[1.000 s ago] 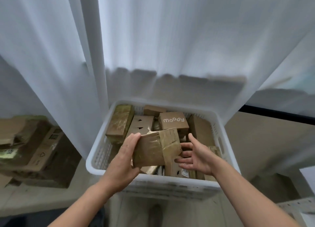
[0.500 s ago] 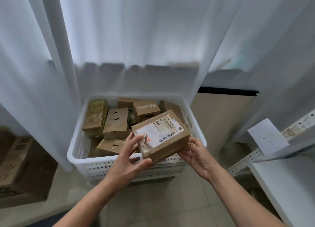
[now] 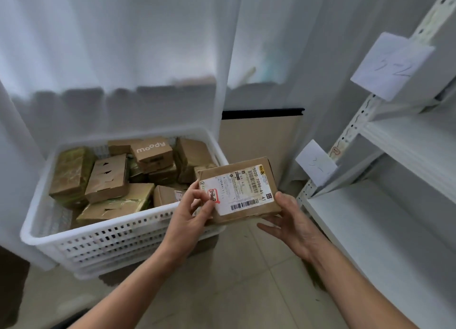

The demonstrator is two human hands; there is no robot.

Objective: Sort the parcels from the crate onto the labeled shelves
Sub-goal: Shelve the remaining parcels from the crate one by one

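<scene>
"moody" box (image 3: 151, 151); shelf tag (image 3: 392, 65) perhaps "22"

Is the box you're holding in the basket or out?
Out: the left hand and right hand hold the box lifted clear of the basket.

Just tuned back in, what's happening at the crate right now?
A person holds one cardboard parcel in both hands, shipping label up, by the near right corner of the white crate. The left hand pinches its left edge; the right hand holds its right end. Many parcels lie in the crate. The held parcel is not yet on the tagged shelf unit at right.
</scene>
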